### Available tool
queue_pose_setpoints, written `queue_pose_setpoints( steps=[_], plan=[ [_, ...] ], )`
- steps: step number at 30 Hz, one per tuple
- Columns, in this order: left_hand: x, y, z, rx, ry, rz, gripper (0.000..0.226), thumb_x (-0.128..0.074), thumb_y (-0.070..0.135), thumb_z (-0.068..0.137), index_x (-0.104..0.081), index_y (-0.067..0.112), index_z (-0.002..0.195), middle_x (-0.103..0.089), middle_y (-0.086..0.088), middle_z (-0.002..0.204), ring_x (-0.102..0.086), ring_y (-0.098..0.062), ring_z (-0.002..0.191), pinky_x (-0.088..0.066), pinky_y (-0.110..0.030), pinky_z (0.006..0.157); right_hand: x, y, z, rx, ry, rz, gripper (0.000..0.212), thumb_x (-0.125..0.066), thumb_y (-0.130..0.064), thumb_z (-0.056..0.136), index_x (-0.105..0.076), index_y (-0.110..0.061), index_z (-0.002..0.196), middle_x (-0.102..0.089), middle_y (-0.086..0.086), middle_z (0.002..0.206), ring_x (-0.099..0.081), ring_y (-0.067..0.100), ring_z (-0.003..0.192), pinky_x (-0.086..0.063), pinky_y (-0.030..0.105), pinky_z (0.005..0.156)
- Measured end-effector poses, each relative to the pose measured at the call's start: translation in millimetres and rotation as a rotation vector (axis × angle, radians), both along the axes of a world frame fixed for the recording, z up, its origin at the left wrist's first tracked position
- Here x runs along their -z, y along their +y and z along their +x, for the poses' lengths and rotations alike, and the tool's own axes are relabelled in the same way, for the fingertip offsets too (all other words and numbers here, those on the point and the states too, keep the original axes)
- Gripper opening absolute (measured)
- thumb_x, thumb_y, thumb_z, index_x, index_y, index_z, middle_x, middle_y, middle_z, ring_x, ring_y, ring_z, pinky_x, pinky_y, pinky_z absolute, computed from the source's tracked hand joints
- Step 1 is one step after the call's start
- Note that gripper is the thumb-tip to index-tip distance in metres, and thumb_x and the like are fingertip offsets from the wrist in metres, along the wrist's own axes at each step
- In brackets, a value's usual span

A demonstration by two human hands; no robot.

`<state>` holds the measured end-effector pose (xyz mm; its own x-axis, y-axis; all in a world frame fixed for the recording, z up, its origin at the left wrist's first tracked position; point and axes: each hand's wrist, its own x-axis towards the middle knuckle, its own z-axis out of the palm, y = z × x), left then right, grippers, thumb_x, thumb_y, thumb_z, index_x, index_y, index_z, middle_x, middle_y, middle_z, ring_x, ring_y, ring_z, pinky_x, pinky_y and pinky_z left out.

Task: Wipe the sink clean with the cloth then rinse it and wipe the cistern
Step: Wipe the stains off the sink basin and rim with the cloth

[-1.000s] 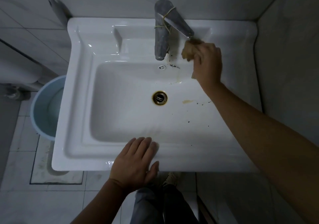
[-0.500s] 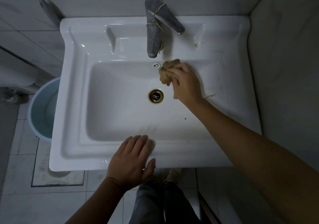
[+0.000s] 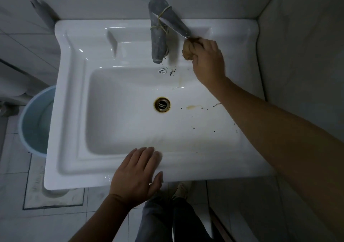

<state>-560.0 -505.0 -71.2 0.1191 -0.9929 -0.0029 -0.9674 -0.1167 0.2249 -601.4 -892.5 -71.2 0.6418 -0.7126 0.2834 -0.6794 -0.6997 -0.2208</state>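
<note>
Our right hand [image 3: 208, 61] has swung the cloth [image 3: 190, 48] back up onto the ledge just right of the tap [image 3: 158, 42]. Half a second ago it was lower, in the basin just below the tap, beside the overflow hole [image 3: 162, 71]. A second ago it sat on this same ledge, so we judge this to be a back-and-forth scrubbing stroke rather than a finish. The fingers are curled tight round the crumpled brown cloth, which now lies under the tip of the tap's lever.

Our left hand [image 3: 137, 174] stays flat on the rim of the sink [image 3: 61, 111] farthest from the tap, fingers straight, holding nothing, bracing us.

Dirt remains. Dark specks [image 3: 172, 72] lie just below the tap. A yellowish streak runs down the basin wall below and right of it, and a brown smear [image 3: 192, 107] sits farther down, beside the drain [image 3: 162, 104]. More flecks dot the basin floor beyond that.

So the first step is unfinished: the basin needs more passes. No water runs from the tap, so rinsing has not begun. We cannot make out the cistern here. A blue bucket [image 3: 35, 122] stands on the floor, well left of the tap.
</note>
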Motion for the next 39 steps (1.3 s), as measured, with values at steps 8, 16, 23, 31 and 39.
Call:
queue_pose_setpoints(
  steps=[8, 16, 23, 31, 39],
  plan=[
    [3, 1, 1, -0.003, 0.017, 0.014, 0.053, -0.044, 0.046, 0.096, -0.068, 0.008, 0.124, -0.067, -0.014, 0.124, -0.064, -0.034, 0.112, -0.050, -0.048, 0.100, 8, 29, -47, 0.033, -0.090, 0.115, 0.042, -0.053, -0.001, 0.087, -0.063, -0.018, 0.124, -0.064, 0.004, 0.113, -0.054, 0.027, 0.105, -0.053, 0.036, 0.083],
    [2, 1, 0, -0.003, 0.018, 0.006, 0.054, -0.041, 0.046, 0.097, -0.069, 0.008, 0.123, -0.068, -0.014, 0.123, -0.064, -0.034, 0.112, -0.051, -0.047, 0.100, -16, -3, -5, 0.077, -0.172, 0.065, 0.037, -0.051, -0.010, 0.088, -0.063, -0.015, 0.123, -0.063, 0.006, 0.117, -0.053, 0.027, 0.111, -0.051, 0.032, 0.087],
    [1, 0, 0, -0.003, 0.011, 0.011, 0.055, -0.040, 0.047, 0.098, -0.069, 0.008, 0.123, -0.069, -0.014, 0.124, -0.064, -0.032, 0.113, -0.051, -0.045, 0.101, 10, 25, 24, 0.117, 0.031, 0.074, 0.044, -0.054, -0.036, 0.090, -0.053, -0.030, 0.134, -0.054, 0.004, 0.138, -0.047, 0.029, 0.124, -0.043, 0.042, 0.096],
    [-2, -1, -1, 0.001, -0.007, 0.005, 0.055, -0.038, 0.047, 0.098, -0.069, 0.008, 0.122, -0.069, -0.014, 0.123, -0.065, -0.032, 0.111, -0.052, -0.045, 0.099, 17, 72, 29, -0.089, -0.173, 0.197, 0.028, -0.058, -0.012, 0.089, -0.067, -0.018, 0.115, -0.058, 0.005, 0.115, -0.050, 0.027, 0.107, -0.050, 0.034, 0.085],
    [0, 0, 0, -0.012, -0.004, 0.006, 0.054, -0.040, 0.046, 0.096, -0.067, 0.008, 0.124, -0.068, -0.014, 0.124, -0.064, -0.034, 0.112, -0.051, -0.046, 0.100, 8, 82, -1, -0.093, -0.254, 0.211, 0.036, -0.051, -0.011, 0.089, -0.068, -0.018, 0.120, -0.059, 0.003, 0.114, -0.051, 0.023, 0.107, -0.041, 0.021, 0.080]
  ],
)
